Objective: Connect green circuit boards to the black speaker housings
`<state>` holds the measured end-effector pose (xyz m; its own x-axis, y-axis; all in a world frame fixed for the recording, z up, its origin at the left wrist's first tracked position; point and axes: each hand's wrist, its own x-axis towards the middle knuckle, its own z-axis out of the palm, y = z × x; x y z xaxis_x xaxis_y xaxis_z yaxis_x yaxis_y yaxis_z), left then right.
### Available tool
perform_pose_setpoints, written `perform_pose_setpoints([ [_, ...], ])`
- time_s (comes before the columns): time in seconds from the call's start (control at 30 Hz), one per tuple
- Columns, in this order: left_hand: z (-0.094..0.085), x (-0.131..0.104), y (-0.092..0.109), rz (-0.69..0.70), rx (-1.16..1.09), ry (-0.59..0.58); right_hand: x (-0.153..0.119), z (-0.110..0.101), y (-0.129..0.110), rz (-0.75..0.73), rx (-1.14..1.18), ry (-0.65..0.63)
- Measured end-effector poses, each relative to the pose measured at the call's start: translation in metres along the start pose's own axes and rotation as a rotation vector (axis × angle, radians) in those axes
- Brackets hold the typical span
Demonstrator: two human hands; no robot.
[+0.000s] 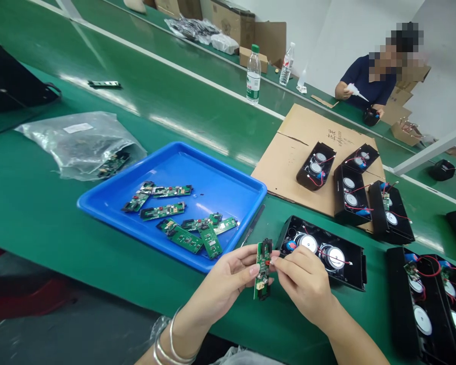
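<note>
My left hand (237, 274) is closed on a green circuit board (263, 274), holding it upright above the table's front part. The board has black parts at its ends and a small red part midway. My right hand (304, 279) pinches at the board's right edge, beside the red part; what lies between its fingertips is too small and hidden to name. Just behind my right hand lies an open black speaker box (349, 276) with two round silver drivers, a blue part and thin red wires. To the left, a blue tray (110, 215) holds several loose circuit boards (180, 235).
A plastic bag (83, 142) with more boards lies left of the tray. Tweezers (254, 223) rest by its right edge. Several speaker boxes (351, 192) stand on cardboard (285, 157) and at right. A bottle (253, 76) stands behind. Across the bench, a person (372, 76) holds a white squeeze bottle.
</note>
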<state>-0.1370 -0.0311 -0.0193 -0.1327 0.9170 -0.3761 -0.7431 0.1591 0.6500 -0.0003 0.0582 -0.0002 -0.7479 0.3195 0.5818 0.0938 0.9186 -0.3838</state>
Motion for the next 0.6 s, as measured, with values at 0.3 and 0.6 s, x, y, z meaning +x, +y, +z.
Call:
perform_pose_setpoints([
  [0.3, 0.0034, -0.0011, -0.0009, 0.020, 0.164, 0.043, -0.0010, -0.0024, 0.0015, -0.061, -0.114, -0.066],
  [0.6, 0.0055, -0.0045, 0.0007, 0.087, 0.266, -0.027, 0.0000, -0.0083, 0.0032, -0.069, 0.085, 0.050],
])
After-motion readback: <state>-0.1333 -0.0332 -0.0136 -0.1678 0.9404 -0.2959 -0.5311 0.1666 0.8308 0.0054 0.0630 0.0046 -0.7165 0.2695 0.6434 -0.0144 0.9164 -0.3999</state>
